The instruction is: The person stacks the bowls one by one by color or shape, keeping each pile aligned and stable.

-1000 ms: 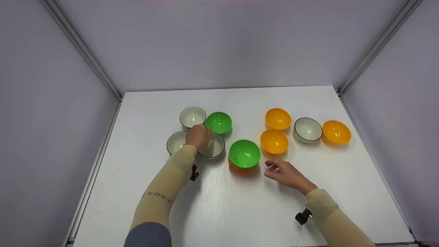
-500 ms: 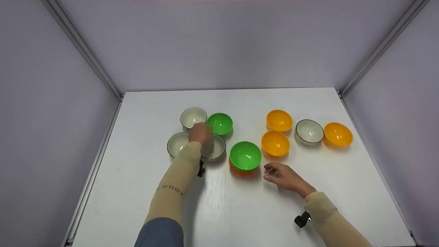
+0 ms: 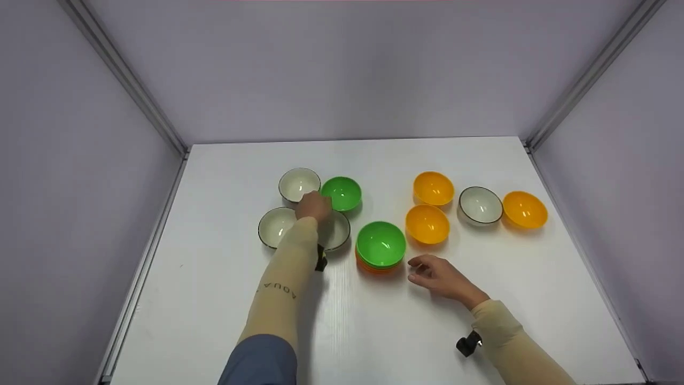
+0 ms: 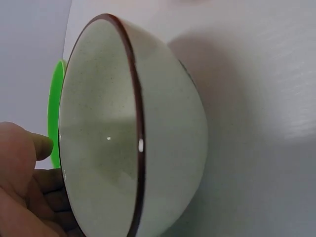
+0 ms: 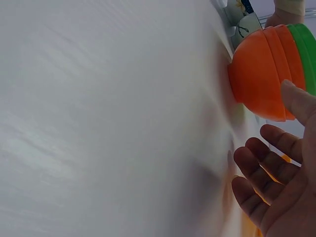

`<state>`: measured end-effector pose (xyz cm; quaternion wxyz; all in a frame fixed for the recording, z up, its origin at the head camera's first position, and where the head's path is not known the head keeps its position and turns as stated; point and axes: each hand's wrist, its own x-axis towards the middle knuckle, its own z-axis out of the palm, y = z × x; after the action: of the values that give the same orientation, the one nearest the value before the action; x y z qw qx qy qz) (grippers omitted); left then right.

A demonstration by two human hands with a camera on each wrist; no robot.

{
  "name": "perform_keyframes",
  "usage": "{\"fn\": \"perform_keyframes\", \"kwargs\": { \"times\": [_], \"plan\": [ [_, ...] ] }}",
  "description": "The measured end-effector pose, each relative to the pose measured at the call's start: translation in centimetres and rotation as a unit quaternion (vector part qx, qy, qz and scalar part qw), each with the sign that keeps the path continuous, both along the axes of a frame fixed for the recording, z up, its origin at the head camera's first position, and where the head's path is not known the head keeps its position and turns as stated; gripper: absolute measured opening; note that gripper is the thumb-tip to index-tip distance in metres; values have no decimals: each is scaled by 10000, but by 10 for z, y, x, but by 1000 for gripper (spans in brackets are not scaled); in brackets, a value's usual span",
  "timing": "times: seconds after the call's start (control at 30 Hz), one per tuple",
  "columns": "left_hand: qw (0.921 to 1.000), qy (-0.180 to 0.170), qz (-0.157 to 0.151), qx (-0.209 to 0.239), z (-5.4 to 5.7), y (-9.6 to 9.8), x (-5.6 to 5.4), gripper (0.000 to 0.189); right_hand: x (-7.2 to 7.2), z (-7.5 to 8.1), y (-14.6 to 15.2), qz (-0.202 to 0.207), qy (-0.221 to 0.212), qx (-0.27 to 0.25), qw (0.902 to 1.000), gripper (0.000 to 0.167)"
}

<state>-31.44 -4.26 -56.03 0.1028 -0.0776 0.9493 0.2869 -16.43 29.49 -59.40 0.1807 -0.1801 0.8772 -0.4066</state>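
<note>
My left hand (image 3: 314, 207) is among the bowls at the left, its fingertips right at the near-left edge of a green bowl (image 3: 343, 193). In the left wrist view its thumb (image 4: 43, 146) overlaps the green bowl's rim, while the bent fingers pass behind the near off-white bowl (image 4: 168, 123) with a brown rim. I cannot tell whether they pinch a bowl. My right hand (image 3: 441, 278) is held with loosely bent, spread fingers beside a stack of bowls, green bowls (image 3: 381, 244) over orange bowls (image 5: 256, 74). Its palm holds nothing.
Two more off-white bowls, one at the back left (image 3: 298, 184) and one at the left (image 3: 275, 227), flank my left hand. On the right stand yellow-orange bowls (image 3: 427, 224) and an off-white bowl (image 3: 480, 205). Grey walls (image 3: 342, 69) enclose the white table (image 3: 187, 315).
My left forearm has swung to the right, and the hand has shifted slightly right beside the green bowl. The bowls stay in place. My right hand is nearly still.
</note>
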Motion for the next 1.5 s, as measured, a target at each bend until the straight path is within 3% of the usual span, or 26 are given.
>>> {"fn": "perform_keyframes", "kwargs": {
  "times": [0.3, 0.57, 0.7, 0.83, 1.03, 1.23, 1.5],
  "plan": [
    [9997, -16, 176, -187, -7, 2, -2, 24, 1, 2, -2, -5, -54, -7, 10000, 50],
    [9967, 710, 394, -40, -2, -1, 4, 28, 0, 2, -2, 64, 3, 11, 10000, 50],
    [9937, 957, 476, 351, 4, 3, 6, 31, -1, 5, 0, 58, 101, -27, 9999, 49],
    [9899, 1204, 487, 562, 14, 5, 9, 35, -2, 12, 1, 46, 133, 69, 9999, 50],
    [9808, 1737, 427, 782, 39, 5, 18, 40, -4, 28, 4, -171, 170, 30, 9997, 56],
    [9733, 2071, 26, 989, 62, 7, 34, 41, -6, 45, 3, -451, 794, -242, 9955, 59],
    [9586, 2583, -599, 1036, 84, 17, 66, 44, -7, 75, -12, -788, 1570, -356, 9838, 65]
  ]
}}
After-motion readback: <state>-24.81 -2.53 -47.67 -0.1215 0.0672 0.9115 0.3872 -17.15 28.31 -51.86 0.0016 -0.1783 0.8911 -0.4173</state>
